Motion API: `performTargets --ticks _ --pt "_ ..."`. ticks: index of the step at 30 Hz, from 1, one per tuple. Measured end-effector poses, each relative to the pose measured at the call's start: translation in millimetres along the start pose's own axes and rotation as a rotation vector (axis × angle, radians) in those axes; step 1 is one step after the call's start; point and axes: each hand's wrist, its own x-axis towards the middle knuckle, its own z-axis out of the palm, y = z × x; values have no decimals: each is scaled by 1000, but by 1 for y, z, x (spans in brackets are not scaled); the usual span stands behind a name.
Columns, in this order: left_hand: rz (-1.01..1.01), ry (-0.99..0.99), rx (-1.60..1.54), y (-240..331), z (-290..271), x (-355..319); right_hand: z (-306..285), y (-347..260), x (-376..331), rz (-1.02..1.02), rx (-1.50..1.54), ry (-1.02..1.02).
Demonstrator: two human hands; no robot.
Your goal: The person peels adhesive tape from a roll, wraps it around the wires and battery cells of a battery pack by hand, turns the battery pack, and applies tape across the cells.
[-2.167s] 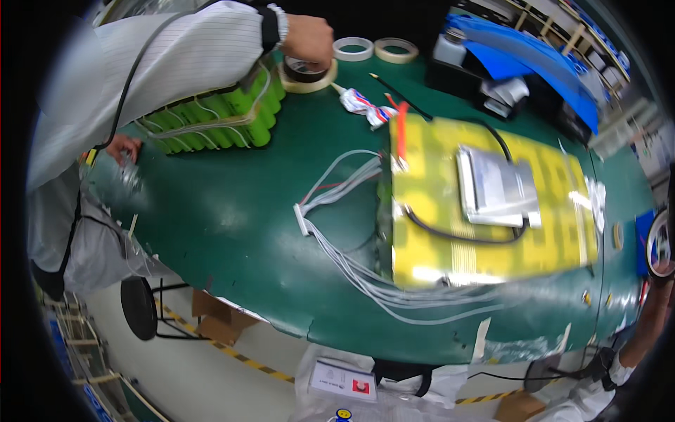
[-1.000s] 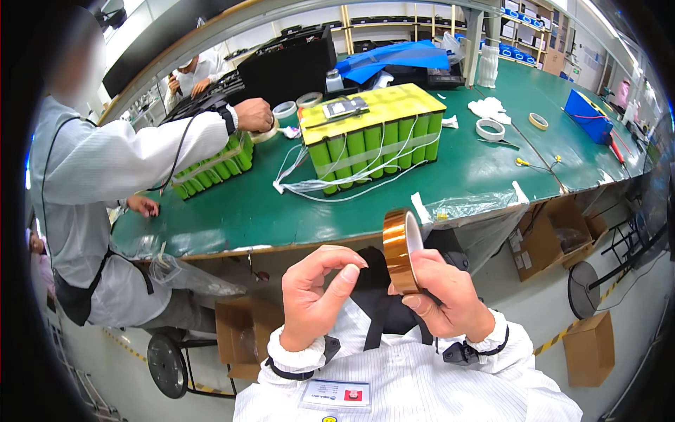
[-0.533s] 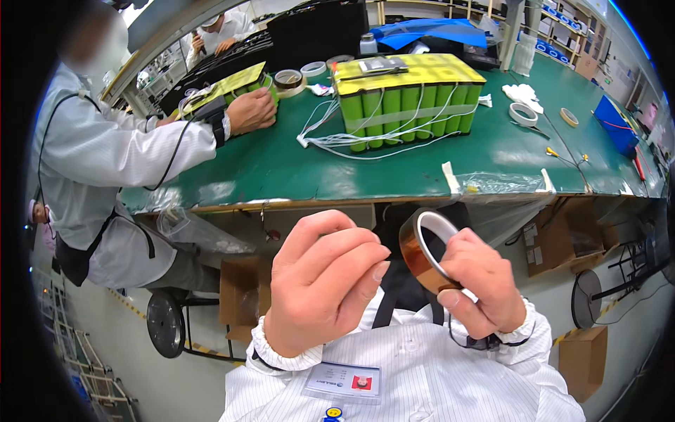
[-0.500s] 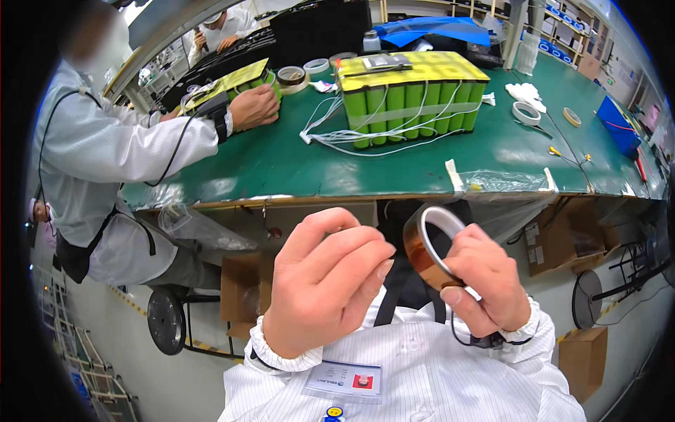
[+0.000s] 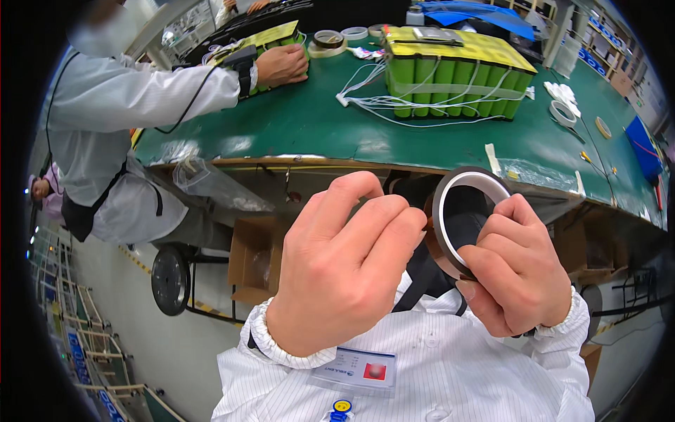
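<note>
Just right of our left fingers (image 5: 402, 228), whose grip we cannot tell, our right fingers (image 5: 486, 264) pinch the tape roll (image 5: 441, 228).

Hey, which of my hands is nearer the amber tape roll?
Right: your right hand grips the amber tape roll by its rim. Your left hand is just left of it, contact unclear.

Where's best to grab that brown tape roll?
Probably the right rim, from the right, where the right hand holds it: the brown tape roll is a tilted ring whose wide hole leaves gripping room, and the left hand crowds the other side.
</note>
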Motion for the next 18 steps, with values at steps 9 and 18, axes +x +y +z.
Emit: performTargets --ticks 9,18 --pt "-30 -68 4 -29 16 14 7 40 19 -8 22 -89" --pt "-107 -195 -65 -57 47 29 18 80 23 40 39 -169"
